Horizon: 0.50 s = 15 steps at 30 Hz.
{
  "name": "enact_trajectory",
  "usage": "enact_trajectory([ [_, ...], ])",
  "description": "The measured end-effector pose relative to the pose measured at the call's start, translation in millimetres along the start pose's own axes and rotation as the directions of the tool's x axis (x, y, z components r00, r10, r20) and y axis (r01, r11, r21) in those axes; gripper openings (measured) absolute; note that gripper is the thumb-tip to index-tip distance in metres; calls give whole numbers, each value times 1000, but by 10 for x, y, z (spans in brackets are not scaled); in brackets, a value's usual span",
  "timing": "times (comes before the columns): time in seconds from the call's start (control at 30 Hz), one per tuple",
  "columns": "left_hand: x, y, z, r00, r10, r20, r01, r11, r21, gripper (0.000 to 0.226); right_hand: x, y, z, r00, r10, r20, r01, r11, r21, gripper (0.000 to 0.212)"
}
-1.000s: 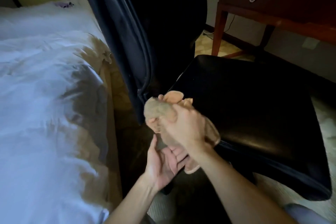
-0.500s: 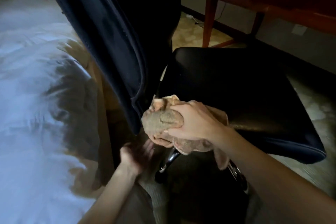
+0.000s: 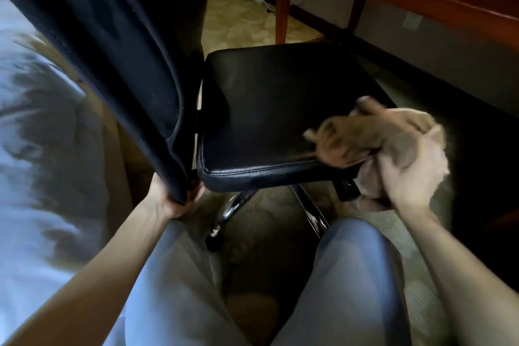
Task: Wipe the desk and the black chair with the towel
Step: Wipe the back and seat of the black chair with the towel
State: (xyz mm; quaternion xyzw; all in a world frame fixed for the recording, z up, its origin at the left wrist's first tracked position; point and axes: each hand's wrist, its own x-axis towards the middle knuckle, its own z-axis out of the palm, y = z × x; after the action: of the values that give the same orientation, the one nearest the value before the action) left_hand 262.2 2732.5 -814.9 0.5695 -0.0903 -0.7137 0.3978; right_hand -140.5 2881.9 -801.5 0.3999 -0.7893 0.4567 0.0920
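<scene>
Farthest left, a bed (image 3: 33, 154) with pale covers runs along the edge of the view, blurred. Beside it the left hand (image 3: 175, 201) has its fingers wrapped round the bottom corner of the black chair (image 3: 118, 59), gripping the lower edge of its tall, tilted back. Right of that lies the flat seat (image 3: 269, 109), with shiny metal legs (image 3: 234, 206) showing underneath on the carpet (image 3: 266, 230). Near the camera, two knees in light trousers (image 3: 356, 275) point toward the seat. At the seat's near right corner a bunched tan towel (image 3: 351, 137) rests against the leather, spilling over the edge. The right hand (image 3: 410, 180) clutches it, fingers closed round the cloth, though motion blur hides the finer detail. At the far right stands the red-brown wooden tabletop (image 3: 455, 3), well apart from the towel, one leg (image 3: 282, 5) planted on the floor behind the seat.
</scene>
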Motion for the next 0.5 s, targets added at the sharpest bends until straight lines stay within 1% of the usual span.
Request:
enact_trajectory([
  [0.03, -18, -41, 42, 1000, -25, -6, 24, 999, -45, 40, 99, 77, -36, 973, 225, -52, -220, 972, 84, 58],
  [0.07, -34, -90, 62, 1000, -25, -10, 24, 996, -83, 39, 197, 91, -41, 913, 401, -69, -383, 904, 190, 60],
  [0.1, -44, -158, 63, 1000, -4, -7, 4, 994, -110, 39, 276, 83, -4, 862, 500, -81, -454, 834, 315, 62],
  [0.13, -70, -229, 75, 1000, 19, -2, -19, 993, -114, 40, 336, 38, 27, 829, 552, -84, -470, 771, 430, 65],
  [0.17, -96, -295, 94, 999, 37, -1, -36, 994, -104, 42, 347, -31, 129, 814, 575, -83, -461, 727, 509, 68],
  [0.2, -121, -365, 108, 999, 45, 2, -44, 993, -107, 44, 273, -193, 221, 814, 576, -76, -455, 714, 532, 68],
  [0.23, -145, -431, 117, 999, 45, 8, -43, 992, -121, 47, 138, -332, 348, 825, 560, -74, -435, 713, 550, 69],
  [0.27, -166, -487, 133, 999, 45, 1, -45, 991, -124, 49, -52, -513, 481, 840, 541, -44, -426, 707, 565, 72],
  [0.3, -166, -537, 145, 999, 44, -7, -45, 993, -112, 51, -258, -732, 621, 842, 540, -3, -433, 678, 594, 76],
  [0.33, -188, -582, 151, 999, 43, -11, -44, 995, -93, 52, -485, -926, 733, 860, 509, 19, -419, 685, 596, 78],
  [0.37, -221, -637, 179, 1000, 26, 2, -26, 996, -88, 53, -675, -1101, 786, 898, 439, 34, -379, 732, 567, 77],
  [0.4, -246, -673, 190, 1000, 9, 4, -8, 997, -81, 53, -855, -1247, 832, 940, 339, 32, -309, 809, 501, 73],
  [0.43, -270, -710, 197, 1000, -1, 2, 1, 997, -75, 52, -992, -1340, 823, 979, 201, 27, -191, 870, 456, 69],
  [0.47, -291, -745, 202, 1000, -9, 13, 10, 997, -75, 51, -1095, -1404, 760, 998, 63, 21, -66, 899, 433, 65],
  [0.5, -322, -748, 216, 1000, -14, 17, 16, 997, -80, 49, -1152, -1377, 712, 999, -46, 16, 35, 897, 440, 62],
])
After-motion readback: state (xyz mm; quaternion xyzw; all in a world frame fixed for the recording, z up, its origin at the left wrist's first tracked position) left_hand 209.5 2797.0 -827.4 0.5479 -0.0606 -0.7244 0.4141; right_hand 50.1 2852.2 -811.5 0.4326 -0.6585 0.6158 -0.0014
